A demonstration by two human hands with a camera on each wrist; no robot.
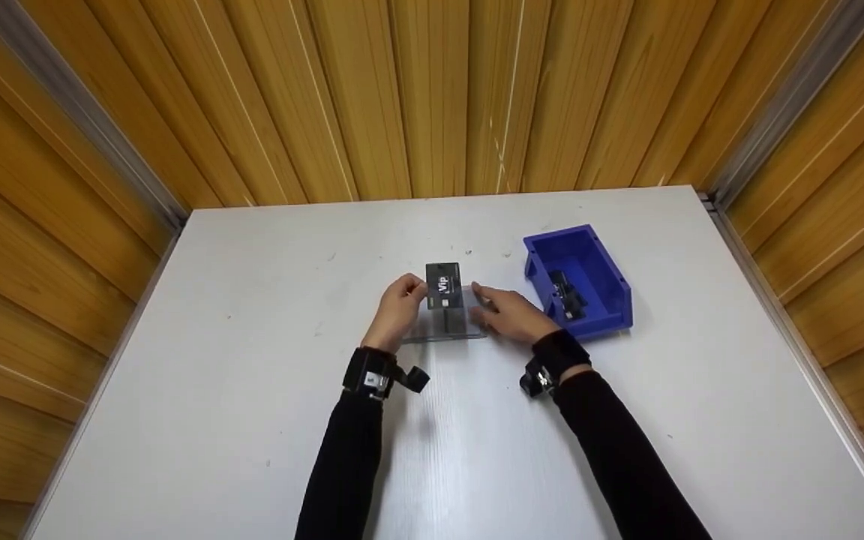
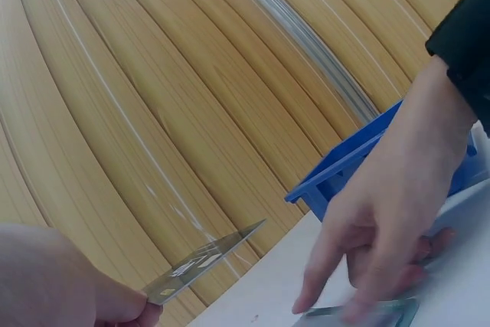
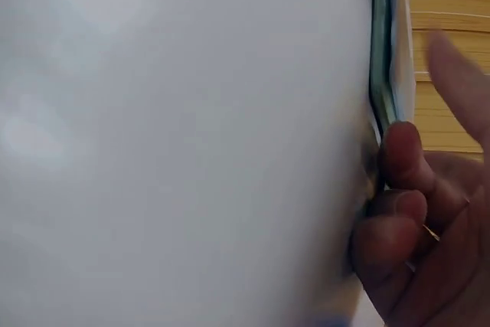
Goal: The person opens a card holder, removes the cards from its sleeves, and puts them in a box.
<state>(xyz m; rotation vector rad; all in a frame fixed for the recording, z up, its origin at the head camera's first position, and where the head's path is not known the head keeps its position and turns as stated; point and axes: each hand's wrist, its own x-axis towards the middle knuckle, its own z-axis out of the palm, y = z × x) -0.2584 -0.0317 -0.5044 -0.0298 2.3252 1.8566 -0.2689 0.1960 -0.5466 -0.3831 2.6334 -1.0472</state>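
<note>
Between thumb and finger, my left hand (image 1: 396,306) pinches a black card (image 1: 442,274) marked "Vip". The card stands tilted up over a flat, clear plastic case (image 1: 457,324), whose kind I cannot tell. In the left wrist view the card (image 2: 205,263) appears nearly edge-on, held at one corner. At the case's right side is my right hand (image 1: 513,313), thumb and fingers spread apart. The right wrist view shows its fingertips (image 3: 401,149) by the case's greenish edge (image 3: 380,44), with the thumb held away. Part of the case is hidden behind the card and hands.
A blue open bin (image 1: 612,271) stands just right of my right hand, with a few black objects (image 1: 567,295) inside. The white table (image 1: 252,390) meets wood-patterned walls (image 1: 432,97) at the back and sides.
</note>
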